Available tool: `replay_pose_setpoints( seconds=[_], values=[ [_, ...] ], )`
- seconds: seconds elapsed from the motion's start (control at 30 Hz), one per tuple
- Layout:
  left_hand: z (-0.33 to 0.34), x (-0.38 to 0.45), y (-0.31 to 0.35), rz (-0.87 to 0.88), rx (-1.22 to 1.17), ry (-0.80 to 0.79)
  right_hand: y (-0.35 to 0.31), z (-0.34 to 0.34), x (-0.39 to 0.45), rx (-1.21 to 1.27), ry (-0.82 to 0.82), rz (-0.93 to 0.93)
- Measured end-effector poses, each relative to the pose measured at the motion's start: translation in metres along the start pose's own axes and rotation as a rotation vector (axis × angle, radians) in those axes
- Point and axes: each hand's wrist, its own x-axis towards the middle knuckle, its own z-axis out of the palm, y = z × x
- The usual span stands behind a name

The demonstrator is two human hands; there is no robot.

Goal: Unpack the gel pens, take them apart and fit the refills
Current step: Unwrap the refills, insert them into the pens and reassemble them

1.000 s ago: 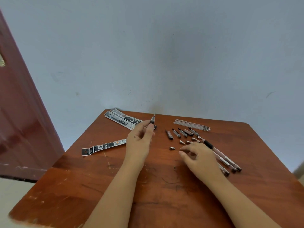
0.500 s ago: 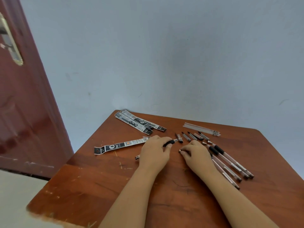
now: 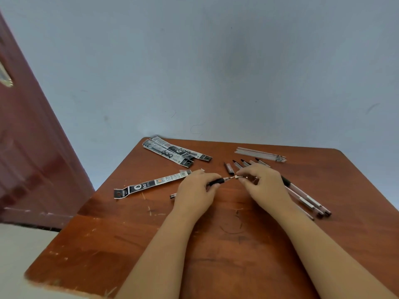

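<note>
My left hand grips a gel pen by its black grip, tip pointing right. My right hand pinches a small metal tip cone right at the pen's tip. Several pen caps lie in a row behind my hands. A bundle of clear refills rests at the back right. Several pen barrels lie under and beside my right wrist.
The brown wooden table stands against a grey wall. Two black pen packages lie at the back left, and one opened package lies left of my left hand. A dark red door stands on the left.
My left hand brought the pen down from upright toward the table's middle. My right hand picked up a tip cone and moved it to the pen's tip. The camera shifted.
</note>
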Motion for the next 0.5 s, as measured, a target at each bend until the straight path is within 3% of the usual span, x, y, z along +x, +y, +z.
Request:
replay_pose_setpoints(
  seconds=[0.5],
  values=[
    [0.0030, -0.0023, -0.0017, 0.045, -0.059, 0.033, 0.0004, -0.0027, 0.0001, 0.077, -0.058, 0.015]
  ],
)
